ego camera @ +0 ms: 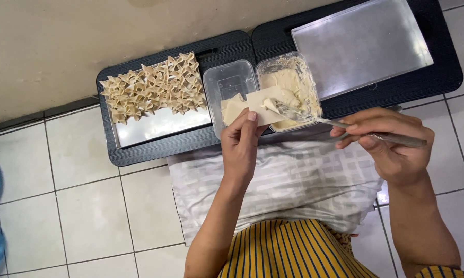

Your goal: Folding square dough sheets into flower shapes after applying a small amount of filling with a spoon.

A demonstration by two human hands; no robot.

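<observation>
Pale dough wrapper (260, 105) is lying flat in the grip of the left hand (240, 146), thumb pressing on its near edge. The right hand (391, 144) is clenching a metal fork (345, 126), its tines touching the wrapper's middle with a dab of filling. Just behind are sitting a tub of filling (306, 85) and a clear tub (226, 85) of spare wrappers. Folded dumplings (152, 87) are crowding a steel tray (160, 126) on the low black desk (139, 152), left of the hands; a bare tray (363, 44) is lying right
</observation>
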